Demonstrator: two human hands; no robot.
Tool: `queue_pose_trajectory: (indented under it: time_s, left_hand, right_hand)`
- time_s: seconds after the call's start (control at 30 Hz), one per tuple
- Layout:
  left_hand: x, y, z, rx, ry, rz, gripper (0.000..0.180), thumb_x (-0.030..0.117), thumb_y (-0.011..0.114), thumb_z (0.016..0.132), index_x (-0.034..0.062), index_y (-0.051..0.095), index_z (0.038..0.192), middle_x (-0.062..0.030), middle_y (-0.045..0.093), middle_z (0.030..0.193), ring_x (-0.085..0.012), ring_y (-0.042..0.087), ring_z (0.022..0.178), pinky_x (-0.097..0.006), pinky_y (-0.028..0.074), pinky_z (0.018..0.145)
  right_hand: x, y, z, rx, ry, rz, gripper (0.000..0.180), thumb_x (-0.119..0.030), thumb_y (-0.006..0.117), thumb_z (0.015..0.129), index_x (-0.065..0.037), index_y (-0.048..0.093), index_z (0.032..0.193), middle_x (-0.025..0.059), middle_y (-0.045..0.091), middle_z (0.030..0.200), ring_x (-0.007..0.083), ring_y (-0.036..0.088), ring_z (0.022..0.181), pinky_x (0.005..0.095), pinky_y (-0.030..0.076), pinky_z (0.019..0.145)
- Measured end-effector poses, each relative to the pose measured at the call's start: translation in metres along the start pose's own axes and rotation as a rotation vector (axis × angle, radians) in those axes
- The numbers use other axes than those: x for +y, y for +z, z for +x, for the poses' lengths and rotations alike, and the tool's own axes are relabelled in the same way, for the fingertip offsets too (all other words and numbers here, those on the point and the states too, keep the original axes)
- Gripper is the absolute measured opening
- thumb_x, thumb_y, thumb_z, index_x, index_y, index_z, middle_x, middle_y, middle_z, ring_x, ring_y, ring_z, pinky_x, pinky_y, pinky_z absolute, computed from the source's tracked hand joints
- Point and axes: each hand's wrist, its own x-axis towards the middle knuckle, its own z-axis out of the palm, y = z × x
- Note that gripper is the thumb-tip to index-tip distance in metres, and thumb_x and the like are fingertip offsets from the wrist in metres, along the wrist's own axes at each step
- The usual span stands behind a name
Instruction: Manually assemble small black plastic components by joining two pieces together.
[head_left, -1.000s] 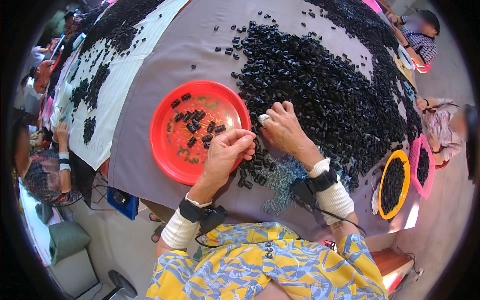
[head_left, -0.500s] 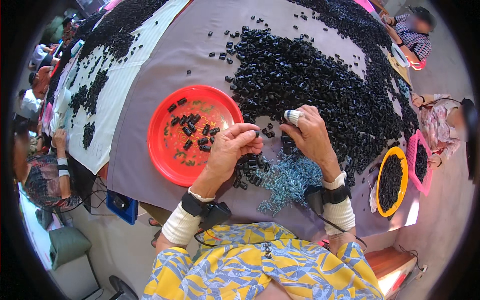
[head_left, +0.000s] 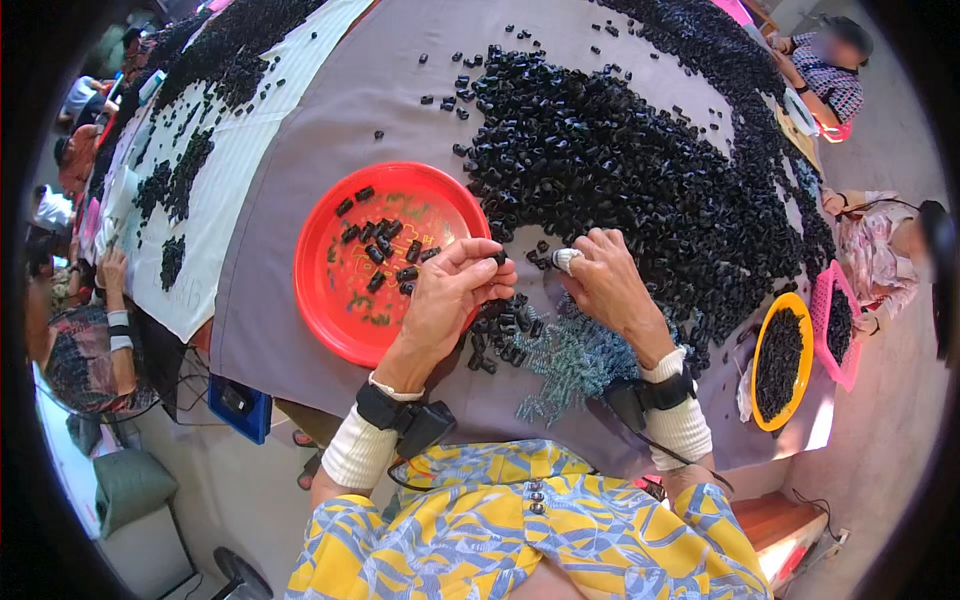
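- Black plastic pieces (head_left: 640, 170) lie in a big heap on the grey table cloth (head_left: 300, 300), well to the right of the red plate (head_left: 340, 310), with a smaller scatter just under both hands.
- Red plate sits at the left of the hands and carries a few loose black pieces (head_left: 375, 250) in its upper half.
- Left hand (head_left: 450, 295) rests over the plate's right rim; its thumb and fingertips (head_left: 490, 262) are pinched together on one small black piece (head_left: 498, 258).
- Blue-grey springs (head_left: 570, 360) lie in a tangle on the cloth between the two wrists, just below the small scatter of pieces.
- Right hand (head_left: 610, 285) lies beside the left, fingers curled in and closed around a small pale piece (head_left: 566, 260) at the thumb tip, close to the edge of the heap.
- Compared with half a second ago, the right hand has come down and left toward the left hand, so the two pinched pieces are now near each other; the left hand has hardly shifted.
- Yellow bowl (head_left: 780, 360) and pink basket (head_left: 838, 325), both filled with black pieces, stand far right.
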Motion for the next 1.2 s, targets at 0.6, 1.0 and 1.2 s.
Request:
queue_pose_trajectory:
  time_s: [0.6, 1.0, 1.2]
  left_hand:
    - [-0.002, 0.000, 0.001, 0.022, -0.014, 0.029, 0.019, 0.005, 0.054, 0.092, 0.0000, 0.057, 0.109, -0.0129, 0.065, 0.097, -0.0204, 0.066, 0.086, -0.034, 0.055, 0.078]
    - [-0.006, 0.006, 0.005, -0.044, -0.005, 0.038, 0.020, 0.006, 0.054, 0.093, -0.0003, 0.056, 0.111, -0.0128, 0.066, 0.097, -0.0205, 0.066, 0.087, -0.033, 0.055, 0.078]
    - [-0.010, 0.010, 0.005, -0.044, -0.002, 0.129, 0.020, 0.006, 0.055, 0.092, -0.0012, 0.055, 0.111, -0.0123, 0.066, 0.096, -0.0190, 0.066, 0.086, -0.032, 0.055, 0.078]
  right_hand:
    - [-0.003, 0.002, -0.009, -0.003, 0.024, 0.087, 0.012, -0.008, 0.069, 0.065, -0.008, 0.064, 0.075, 0.0060, 0.056, 0.081, 0.0237, 0.052, 0.086, 0.0378, 0.040, 0.078]
    - [-0.015, 0.021, 0.002, -0.023, -0.040, 0.136, 0.009, -0.012, 0.066, 0.072, -0.007, 0.060, 0.075, 0.0069, 0.057, 0.075, 0.0239, 0.054, 0.081, 0.0376, 0.039, 0.077]
    - [-0.021, -0.033, 0.016, 0.111, 0.011, 0.276, 0.015, -0.014, 0.067, 0.075, -0.005, 0.055, 0.072, 0.0087, 0.056, 0.074, 0.0270, 0.053, 0.078, 0.0389, 0.039, 0.077]
